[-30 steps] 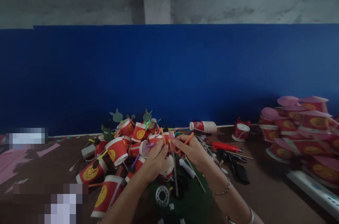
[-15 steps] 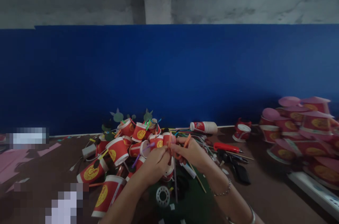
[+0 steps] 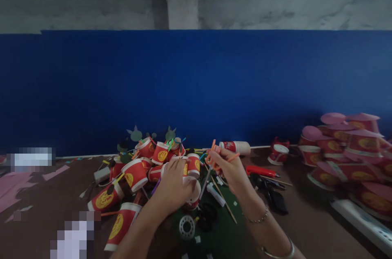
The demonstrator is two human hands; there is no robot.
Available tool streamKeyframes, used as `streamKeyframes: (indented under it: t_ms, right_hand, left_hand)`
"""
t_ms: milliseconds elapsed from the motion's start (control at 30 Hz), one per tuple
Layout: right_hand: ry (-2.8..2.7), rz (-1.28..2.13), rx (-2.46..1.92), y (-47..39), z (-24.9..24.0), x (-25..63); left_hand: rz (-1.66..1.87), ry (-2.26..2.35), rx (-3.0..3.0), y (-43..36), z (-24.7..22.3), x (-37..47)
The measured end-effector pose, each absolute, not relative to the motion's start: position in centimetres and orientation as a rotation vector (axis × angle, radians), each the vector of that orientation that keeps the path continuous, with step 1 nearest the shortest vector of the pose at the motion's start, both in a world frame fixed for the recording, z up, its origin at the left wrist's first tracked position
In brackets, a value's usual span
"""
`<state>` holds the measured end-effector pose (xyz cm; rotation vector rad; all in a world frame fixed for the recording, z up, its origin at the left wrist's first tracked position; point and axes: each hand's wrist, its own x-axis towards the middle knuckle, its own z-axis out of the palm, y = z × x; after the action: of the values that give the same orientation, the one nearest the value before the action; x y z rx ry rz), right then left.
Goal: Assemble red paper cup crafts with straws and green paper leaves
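Observation:
My left hand (image 3: pixel 176 181) reaches over a pile of red paper cups, thumb spread from the fingers. It touches or hovers at a cup (image 3: pixel 193 165) with a yellow round print; the fingertips are partly hidden. My right hand (image 3: pixel 228 165) is closed on orange straw-like pieces (image 3: pixel 213 146), and one end sticks out to the right past the fingers. A thin grey strip (image 3: pixel 206 182) runs down from them toward the cup (image 3: pixel 192 202) below; whether it is joined to them I cannot tell.
A tape roll (image 3: pixel 186 227), a white tube (image 3: pixel 216 195) and a thin wooden stick (image 3: pixel 228 206) lie in front. To the right are a red-handled tool (image 3: pixel 261 170), stacked cups (image 3: pixel 235 147), pink-topped cups (image 3: pixel 366 142) and a white power strip (image 3: pixel 364 226). Pink paper (image 3: pixel 15 183) lies left.
My hands have moved apart. The left has let go of the orange pieces and gone left to the cups; the right has drawn slightly right, still holding them. The grey strip now slants.

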<state>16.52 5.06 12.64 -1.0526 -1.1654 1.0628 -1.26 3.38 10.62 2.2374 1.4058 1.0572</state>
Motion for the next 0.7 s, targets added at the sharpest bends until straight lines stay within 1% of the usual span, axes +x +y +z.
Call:
streamKeyframes:
  t_ms: [100, 200, 267, 333, 400, 533, 700]
  right_hand:
    - [-1.194, 0.983, -1.008, 5.2, 12.4, 16.3]
    - [-1.303, 0.947, -0.962, 5.3, 11.5, 15.5]
    - [-1.388, 0.947, -0.935, 5.3, 10.9, 14.9]
    - [-1.459, 0.951, -0.908, 5.3, 10.6, 14.7]
    - [-1.529, 0.932, -0.879, 5.0, 10.8, 14.8]
    - [-1.647, 0.819, -0.771, 4.1, 12.2, 15.8]
    - [-1.696, 0.784, -0.661, 3.1, 13.6, 16.4]
  left_hand:
    - [0.868, 1.511, 2.469, 3.2, 8.1, -1.3]
    - [0.886, 1.642, 2.588, 3.2, 4.8, -0.5]
    - [0.903, 1.688, 2.603, 3.2, 3.5, -0.1]
    - [0.98, 1.636, 2.599, 3.4, 3.3, 0.0]
    - [1.098, 1.475, 2.519, 3.4, 4.1, -0.2]
    - [1.384, 1.127, 2.108, 3.0, 5.8, -0.3]
    - [1.694, 1.077, 1.771, 1.7, 4.5, 1.2]
